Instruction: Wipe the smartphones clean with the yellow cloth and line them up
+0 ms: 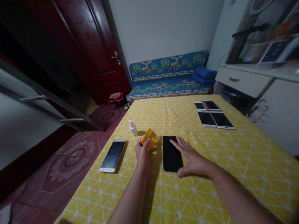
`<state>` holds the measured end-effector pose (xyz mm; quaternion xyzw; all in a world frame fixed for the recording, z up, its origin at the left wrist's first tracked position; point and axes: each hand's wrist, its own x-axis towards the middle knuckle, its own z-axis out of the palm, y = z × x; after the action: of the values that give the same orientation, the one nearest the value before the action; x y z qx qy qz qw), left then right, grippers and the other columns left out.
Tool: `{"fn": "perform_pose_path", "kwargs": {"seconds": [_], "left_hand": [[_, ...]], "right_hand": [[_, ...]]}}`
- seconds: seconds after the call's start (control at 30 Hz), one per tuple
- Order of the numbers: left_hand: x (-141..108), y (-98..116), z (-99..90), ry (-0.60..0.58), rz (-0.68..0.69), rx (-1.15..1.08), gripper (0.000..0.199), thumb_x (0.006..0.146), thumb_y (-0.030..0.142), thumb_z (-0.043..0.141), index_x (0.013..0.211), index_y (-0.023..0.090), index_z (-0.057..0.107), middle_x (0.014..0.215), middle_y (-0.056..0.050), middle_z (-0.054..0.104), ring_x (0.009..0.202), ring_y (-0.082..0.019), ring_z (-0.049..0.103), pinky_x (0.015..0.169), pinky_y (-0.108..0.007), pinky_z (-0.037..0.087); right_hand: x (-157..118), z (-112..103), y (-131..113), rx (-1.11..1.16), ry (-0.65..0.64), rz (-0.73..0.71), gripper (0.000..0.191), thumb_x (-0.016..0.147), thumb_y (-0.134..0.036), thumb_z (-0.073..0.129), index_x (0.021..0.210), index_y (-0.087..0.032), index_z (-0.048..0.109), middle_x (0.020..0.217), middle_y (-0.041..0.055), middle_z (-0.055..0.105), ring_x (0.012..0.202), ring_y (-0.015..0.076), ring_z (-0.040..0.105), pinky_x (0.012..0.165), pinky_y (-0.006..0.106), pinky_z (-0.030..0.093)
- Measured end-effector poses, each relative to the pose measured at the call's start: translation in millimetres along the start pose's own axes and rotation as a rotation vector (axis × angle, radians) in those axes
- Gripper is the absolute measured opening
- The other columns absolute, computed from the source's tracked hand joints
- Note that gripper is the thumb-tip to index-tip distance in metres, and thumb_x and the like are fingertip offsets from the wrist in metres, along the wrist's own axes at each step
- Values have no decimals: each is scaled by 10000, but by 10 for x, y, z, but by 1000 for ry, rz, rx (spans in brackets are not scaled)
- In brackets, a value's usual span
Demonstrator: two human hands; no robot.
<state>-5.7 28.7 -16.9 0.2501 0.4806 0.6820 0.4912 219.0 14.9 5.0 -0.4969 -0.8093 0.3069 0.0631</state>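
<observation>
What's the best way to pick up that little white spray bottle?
Take the spray bottle by its wider lower body, coming from the side with the hand. It appears to stand upright on the tablecloth, slim and round, so a hand can wrap it; pinching the narrow top could tip it. The left hand, holding the yellow cloth, is nearest.

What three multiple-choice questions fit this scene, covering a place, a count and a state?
1. Where is the white spray bottle? A sofa, B yellow tablecloth, C floor.
2. How many phones lie at the far end? A two, B three, C four.
3. What is the right hand doing? A gripping the bottle, B resting on a black phone, C holding the door handle.

1 B, it stands beside the yellow cloth in the left hand.
2 C, two pairs lie there.
3 B, fingers spread across it.
</observation>
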Motion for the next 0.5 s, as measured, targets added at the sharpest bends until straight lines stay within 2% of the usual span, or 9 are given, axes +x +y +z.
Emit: {"fn": "perform_pose_path", "kwargs": {"seconds": [0.3,0.5], "left_hand": [[-11,-16,15,-23,34,13,464,630,375,810,986,152,615,853,-44,706,710,-193,692,629,-286,541],[-27,14,55,-30,116,106,295,614,302,790,824,173,628,748,0,676,660,-155,643,648,-260,513]], "right_hand": [[4,22,43,11,18,-24,1359,513,-507,875,1615,-266,115,1677,111,-123,1531,339,-119,1242,518,48],[11,24,54,5,26,-32,1357,510,-547,866,1614,-266,127,1675,116,-120,1532,349,-101,1236,533,61]]}}
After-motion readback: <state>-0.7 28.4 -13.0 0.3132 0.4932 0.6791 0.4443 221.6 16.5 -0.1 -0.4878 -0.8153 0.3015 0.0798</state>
